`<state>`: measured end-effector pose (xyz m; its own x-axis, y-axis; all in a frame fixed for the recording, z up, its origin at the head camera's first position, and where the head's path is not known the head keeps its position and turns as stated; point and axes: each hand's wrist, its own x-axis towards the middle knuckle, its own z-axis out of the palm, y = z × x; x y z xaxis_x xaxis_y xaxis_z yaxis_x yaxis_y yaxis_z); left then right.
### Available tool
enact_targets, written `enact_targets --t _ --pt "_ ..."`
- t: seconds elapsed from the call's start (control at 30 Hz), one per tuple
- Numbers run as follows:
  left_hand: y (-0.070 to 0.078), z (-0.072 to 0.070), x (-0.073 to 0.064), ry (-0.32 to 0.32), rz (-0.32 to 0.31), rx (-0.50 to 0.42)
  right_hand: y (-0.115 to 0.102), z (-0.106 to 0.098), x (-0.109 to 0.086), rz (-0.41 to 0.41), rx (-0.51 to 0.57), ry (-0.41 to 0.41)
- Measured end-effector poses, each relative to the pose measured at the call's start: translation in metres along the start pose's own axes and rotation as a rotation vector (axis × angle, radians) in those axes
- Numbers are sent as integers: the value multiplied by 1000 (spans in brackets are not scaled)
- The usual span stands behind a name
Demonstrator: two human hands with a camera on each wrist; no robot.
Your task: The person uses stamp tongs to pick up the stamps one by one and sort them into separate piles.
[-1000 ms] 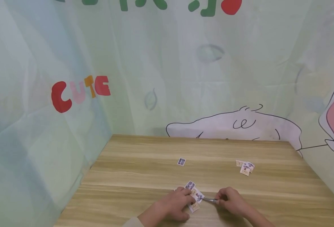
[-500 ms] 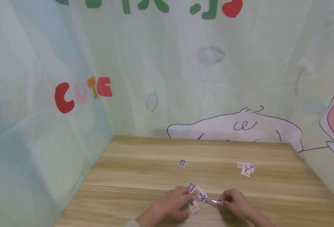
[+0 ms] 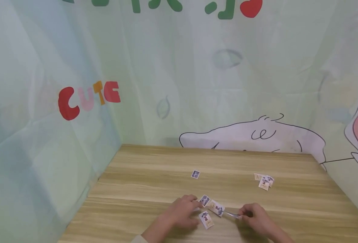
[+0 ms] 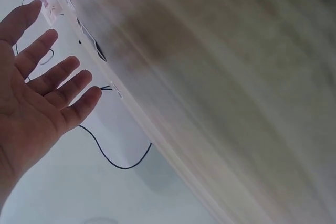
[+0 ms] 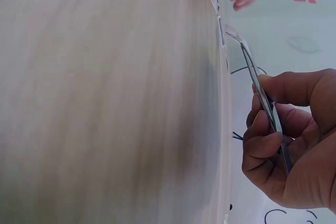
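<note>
Metal tweezers (image 3: 232, 215) are gripped by my right hand (image 3: 256, 219), between thumb and curled fingers as the right wrist view shows. Their tips meet the edge of a small printed paper card (image 3: 216, 207), which looks slightly raised in the right wrist view. My left hand (image 3: 182, 212) hovers low at the left, fingers spread and apart from the held card in the left wrist view. By its fingertips lies a dark picture card (image 3: 204, 200). Another printed card (image 3: 206, 220) lies nearer to me, and a further white piece is partly hidden beneath the left hand.
Farther back on the wooden table (image 3: 148, 172) lies a single dark card (image 3: 195, 174). At the right is a loose, overlapping pile of small cards (image 3: 264, 182). A printed cloth curtain (image 3: 191, 84) stands behind the table and along its left side.
My right hand and the tweezers have shifted slightly right with the card, which has come away from the others. My left hand has drawn back left, uncovering the near card.
</note>
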<state>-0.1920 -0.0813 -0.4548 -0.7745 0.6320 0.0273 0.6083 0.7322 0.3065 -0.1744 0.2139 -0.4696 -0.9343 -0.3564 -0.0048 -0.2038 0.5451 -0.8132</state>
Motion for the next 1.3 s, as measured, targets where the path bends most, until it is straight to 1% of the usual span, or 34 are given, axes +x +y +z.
enact_targets --t 0.1,0.2,0.33,0.47,0.67,0.83,0.97,1.07,1.2,1.3 --pt "-4 -2 0 1 -19 -9 2 -3 -1 6 7 6" --pt "-8 -2 0 3 -35 -17 3 -5 -2 31 13 3" --pt "-12 -3 2 10 -31 18 6 -9 -4 49 25 11" --pt "-14 -3 6 4 -22 46 9 -14 -8 44 24 46" --pt "-14 0 10 -22 -14 62 14 -21 -12 46 11 96" --pt "-12 1 13 -32 -25 78 18 -30 -14 50 -12 155" --pt "-10 3 16 -49 -47 77 23 -37 -16 89 -6 190" --pt "-9 4 18 -66 -64 66 27 -41 -17 156 -4 222" --pt "-9 5 20 -70 -79 69 31 -47 -16 220 -43 263" --pt "-9 6 21 -74 -87 84 33 -53 -15 247 -71 279"
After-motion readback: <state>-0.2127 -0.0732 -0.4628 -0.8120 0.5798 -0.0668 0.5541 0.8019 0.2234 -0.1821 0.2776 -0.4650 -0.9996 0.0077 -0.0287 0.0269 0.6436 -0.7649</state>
